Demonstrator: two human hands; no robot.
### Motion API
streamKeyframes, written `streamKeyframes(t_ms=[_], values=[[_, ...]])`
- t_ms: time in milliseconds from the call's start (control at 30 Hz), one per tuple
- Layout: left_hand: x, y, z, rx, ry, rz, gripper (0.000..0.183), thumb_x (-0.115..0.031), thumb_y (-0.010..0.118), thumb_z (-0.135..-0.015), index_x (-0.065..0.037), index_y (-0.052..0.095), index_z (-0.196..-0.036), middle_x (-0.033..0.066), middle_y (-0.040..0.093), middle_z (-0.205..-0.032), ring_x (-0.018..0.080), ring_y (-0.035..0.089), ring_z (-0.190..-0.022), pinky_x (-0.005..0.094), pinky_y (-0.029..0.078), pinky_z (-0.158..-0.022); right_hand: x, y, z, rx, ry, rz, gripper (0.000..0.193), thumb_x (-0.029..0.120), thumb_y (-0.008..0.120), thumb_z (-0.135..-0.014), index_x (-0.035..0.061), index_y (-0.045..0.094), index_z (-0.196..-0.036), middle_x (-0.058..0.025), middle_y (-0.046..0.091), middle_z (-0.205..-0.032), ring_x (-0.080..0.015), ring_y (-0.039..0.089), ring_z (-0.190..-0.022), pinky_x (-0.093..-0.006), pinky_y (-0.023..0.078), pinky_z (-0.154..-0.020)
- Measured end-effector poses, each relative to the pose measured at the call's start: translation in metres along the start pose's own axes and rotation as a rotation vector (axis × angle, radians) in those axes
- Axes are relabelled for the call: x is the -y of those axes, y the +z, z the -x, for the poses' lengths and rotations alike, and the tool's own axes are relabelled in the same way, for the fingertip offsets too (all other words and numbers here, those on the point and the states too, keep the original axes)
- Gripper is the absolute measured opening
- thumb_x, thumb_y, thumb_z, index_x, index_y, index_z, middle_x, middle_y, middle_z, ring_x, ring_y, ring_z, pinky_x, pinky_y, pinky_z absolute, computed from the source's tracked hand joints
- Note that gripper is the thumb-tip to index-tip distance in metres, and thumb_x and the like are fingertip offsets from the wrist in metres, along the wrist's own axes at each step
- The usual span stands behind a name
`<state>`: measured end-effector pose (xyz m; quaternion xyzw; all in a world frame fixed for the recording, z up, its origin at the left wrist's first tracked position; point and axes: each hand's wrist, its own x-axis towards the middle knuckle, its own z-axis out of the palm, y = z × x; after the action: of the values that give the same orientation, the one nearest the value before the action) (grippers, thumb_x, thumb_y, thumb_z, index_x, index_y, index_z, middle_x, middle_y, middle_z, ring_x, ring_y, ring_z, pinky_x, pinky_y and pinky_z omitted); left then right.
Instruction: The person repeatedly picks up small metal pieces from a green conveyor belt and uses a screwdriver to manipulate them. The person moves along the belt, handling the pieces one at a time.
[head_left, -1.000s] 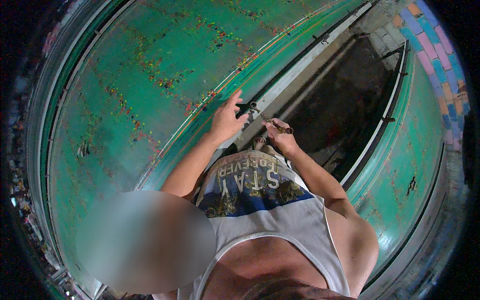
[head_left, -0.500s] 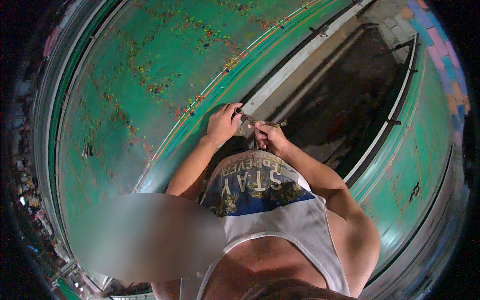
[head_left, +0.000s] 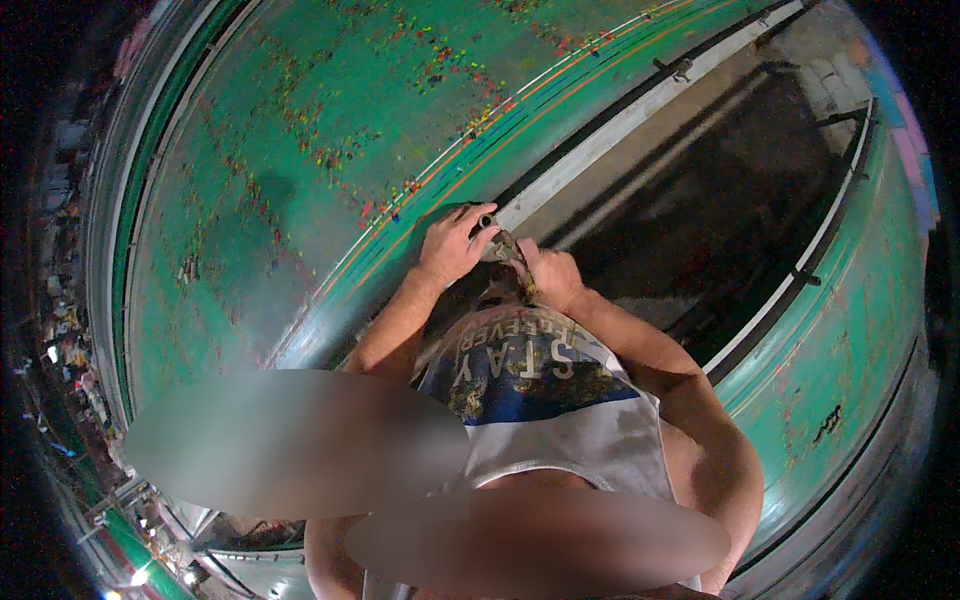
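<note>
Beside the smooth green table's edge, the half-curled left hand held a dull metal tool by its round, hollow end; the right hand gripped its shaft.

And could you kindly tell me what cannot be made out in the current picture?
Head view:
- Part of the metal piece: hidden by the right hand.
- What the coloured specks on the green surface are: too small.
- What lies under the blurred patches: smeared out.
- Clutter at far left: small, lost in the dark rim.
</note>
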<state>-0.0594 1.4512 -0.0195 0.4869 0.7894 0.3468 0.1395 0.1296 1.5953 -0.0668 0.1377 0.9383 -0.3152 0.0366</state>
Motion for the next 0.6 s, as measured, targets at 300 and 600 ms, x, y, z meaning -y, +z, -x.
streamKeyframes(t_ms=[300,600], values=[[-0.026,-0.014,-0.017,-0.166,-0.089,0.681,0.023,-0.018,0.074,-0.103,-0.003,0.072,-0.120,0.0140,0.076,-0.117,0.0283,0.073,-0.107,0.0376,0.056,-0.097,0.008,-0.035,0.015,-0.271,-0.084,-0.247,0.028,0.019,0.074,-0.100,0.0098,0.062,-0.124,-0.0111,0.069,-0.076,-0.0286,0.069,-0.065,-0.0430,0.052,-0.057],[-0.007,-0.014,-0.048,-0.364,-0.540,1.348,0.019,-0.010,0.075,-0.102,-0.004,0.061,-0.113,0.0125,0.076,-0.103,0.0185,0.073,-0.080,0.0343,0.059,-0.070,0.001,-0.045,0.040,-0.338,0.134,-0.754,0.048,0.030,0.068,-0.107,0.0015,0.058,-0.145,-0.0027,0.062,-0.094,-0.0099,0.056,-0.083,-0.0282,0.050,-0.076]])
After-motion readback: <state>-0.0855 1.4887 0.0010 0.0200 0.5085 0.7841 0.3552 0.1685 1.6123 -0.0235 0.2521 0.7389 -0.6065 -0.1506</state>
